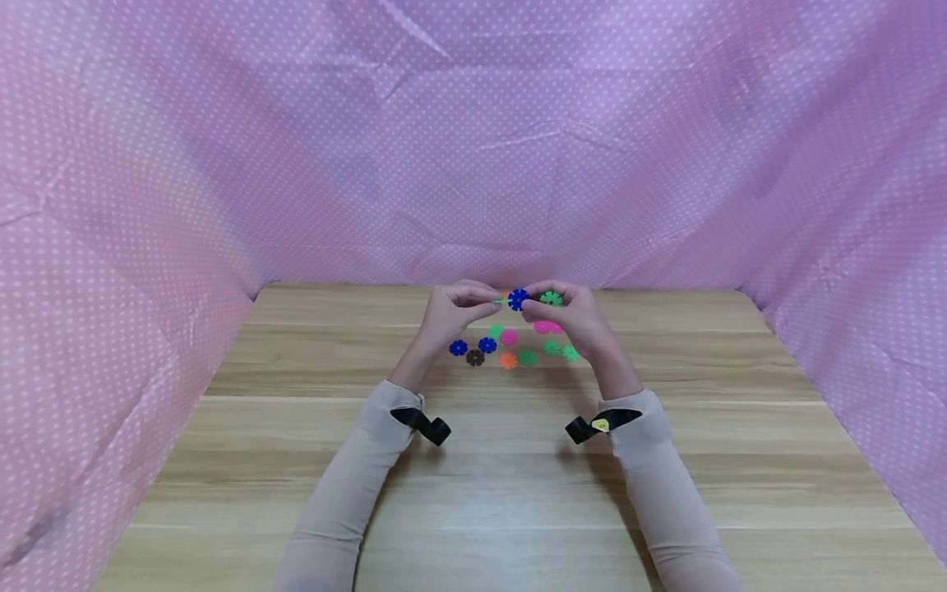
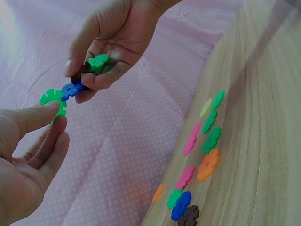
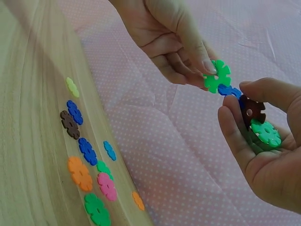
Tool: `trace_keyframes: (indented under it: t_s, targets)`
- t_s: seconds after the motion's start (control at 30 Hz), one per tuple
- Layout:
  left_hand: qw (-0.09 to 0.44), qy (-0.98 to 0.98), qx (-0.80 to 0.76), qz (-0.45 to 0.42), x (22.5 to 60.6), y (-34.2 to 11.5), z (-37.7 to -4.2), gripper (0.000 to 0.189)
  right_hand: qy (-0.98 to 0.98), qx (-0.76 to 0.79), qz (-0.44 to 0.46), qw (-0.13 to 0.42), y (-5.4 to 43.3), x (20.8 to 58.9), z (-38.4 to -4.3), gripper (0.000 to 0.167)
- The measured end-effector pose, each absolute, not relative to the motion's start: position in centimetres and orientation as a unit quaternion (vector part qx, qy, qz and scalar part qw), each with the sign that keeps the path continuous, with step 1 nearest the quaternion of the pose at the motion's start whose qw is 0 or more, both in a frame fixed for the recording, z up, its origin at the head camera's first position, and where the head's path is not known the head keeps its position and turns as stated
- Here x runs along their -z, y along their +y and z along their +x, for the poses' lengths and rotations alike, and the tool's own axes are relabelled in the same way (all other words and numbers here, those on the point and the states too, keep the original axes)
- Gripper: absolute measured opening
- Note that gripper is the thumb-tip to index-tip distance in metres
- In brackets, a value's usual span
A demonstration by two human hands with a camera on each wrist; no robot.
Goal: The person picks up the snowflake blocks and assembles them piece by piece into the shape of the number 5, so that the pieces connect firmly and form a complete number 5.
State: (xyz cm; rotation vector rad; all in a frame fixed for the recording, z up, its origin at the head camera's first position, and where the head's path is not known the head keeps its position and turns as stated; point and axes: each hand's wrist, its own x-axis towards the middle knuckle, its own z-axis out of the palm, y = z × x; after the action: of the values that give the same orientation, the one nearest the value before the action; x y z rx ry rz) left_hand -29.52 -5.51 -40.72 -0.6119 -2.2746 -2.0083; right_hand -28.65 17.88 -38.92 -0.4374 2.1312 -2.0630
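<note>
Above the far part of the table, my left hand (image 1: 450, 312) pinches a bright green notched disc (image 3: 224, 73) between thumb and fingers. My right hand (image 1: 584, 322) holds a short chain of similar discs: a blue disc (image 3: 229, 91), a brown disc (image 3: 257, 110) and a second green disc (image 3: 267, 133). Thumb and fingers of the right hand grip around the brown and blue ones, partly covering them. The blue disc's edge meets the edge of the left hand's green disc; how deep the notches sit cannot be told.
Several loose notched discs lie on the wooden table (image 1: 473, 510) below the hands, among them a dark blue disc (image 1: 458, 348), a brown disc (image 1: 475, 358), an orange disc (image 3: 80, 174) and a yellow disc (image 3: 72, 87). A pink dotted cloth (image 1: 473, 164) hangs behind and at both sides.
</note>
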Motion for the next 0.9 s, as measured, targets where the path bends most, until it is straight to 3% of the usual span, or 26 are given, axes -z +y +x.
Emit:
trace_keyframes:
  t_s: [0.9]
  targets:
    - [-0.032,-0.711,0.681,-0.172,40.48,-5.45,-29.54,0.026,0.708,0.687,-0.157,0.037,17.22,39.18,-28.79,0.013]
